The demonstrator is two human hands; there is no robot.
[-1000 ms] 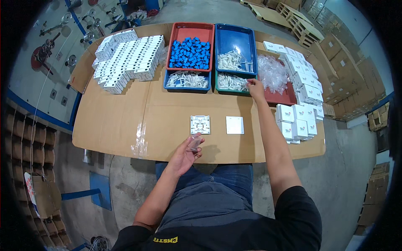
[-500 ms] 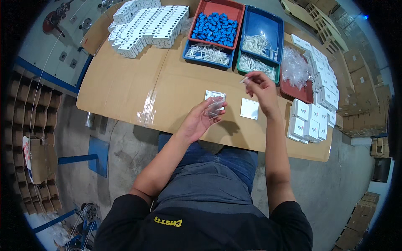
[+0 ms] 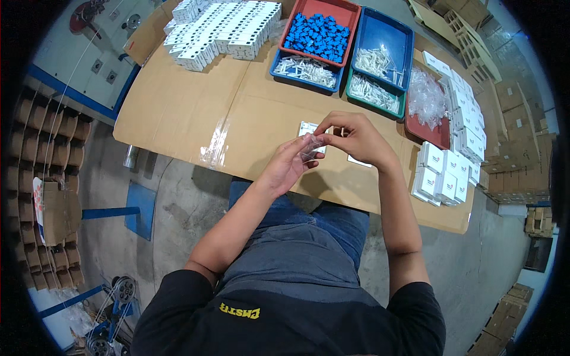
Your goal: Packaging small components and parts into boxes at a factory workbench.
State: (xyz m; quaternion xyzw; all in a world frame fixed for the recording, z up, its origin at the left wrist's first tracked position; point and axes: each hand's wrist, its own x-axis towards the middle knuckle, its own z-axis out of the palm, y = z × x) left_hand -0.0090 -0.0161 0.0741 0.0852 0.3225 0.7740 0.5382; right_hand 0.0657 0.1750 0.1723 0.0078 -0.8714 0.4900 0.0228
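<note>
A small clear plastic bag (image 3: 310, 151) is held up over the near part of the table, pinched between the thumb and fingers of my left hand (image 3: 282, 167). My right hand (image 3: 358, 140) has come to the top of the bag, its thumb and fingertips closed together there. What they grip is hidden by the fingers. Behind the bag, partly covered by my hands, lies a white rectangular part (image 3: 307, 127) on the cardboard. A flat white square plate (image 3: 358, 161) shows only its lower edge under my right hand.
A red tray of blue plastic pieces (image 3: 316, 39) overlaps a blue tray (image 3: 276, 73) holding white pieces. Right of them, another blue tray (image 3: 386, 32) rests on a green tray (image 3: 403, 109). A red tray (image 3: 436, 137) holds clear bags (image 3: 426, 98). White boxes (image 3: 442, 175) are stacked at right; white units (image 3: 222, 35) at far left.
My right hand has moved left from above the square plate, carrying a small white piece, to meet the bag in my left hand. The view has shifted slightly.
</note>
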